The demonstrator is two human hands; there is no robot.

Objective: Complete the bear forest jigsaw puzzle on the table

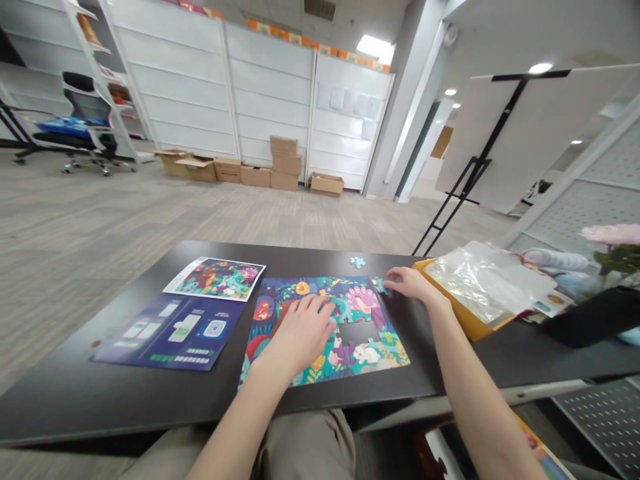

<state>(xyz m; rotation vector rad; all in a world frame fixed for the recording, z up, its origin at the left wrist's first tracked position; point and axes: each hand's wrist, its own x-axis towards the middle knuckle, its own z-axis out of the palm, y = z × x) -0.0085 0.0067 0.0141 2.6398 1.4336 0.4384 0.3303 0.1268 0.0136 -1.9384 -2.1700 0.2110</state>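
A colourful jigsaw puzzle (367, 355) lies on the dark table (225, 393), with a gap showing the tabletop right of its middle. My left hand (306, 327) rests palm down on the puzzle, fingers spread and holding nothing. At the puzzle's upper right edge, my right hand (407, 281) has its fingertips on a loose teal piece (380, 285). Another light blue piece (358, 262) lies beyond the puzzle's far edge.
Left of the puzzle are a picture sheet (217, 279) and a dark blue leaflet (170, 333). A yellow box (467, 320) with clear plastic wrap (470, 273) stands right of my right hand. Farther right is a black vase (593, 317) with pink flowers (613, 233).
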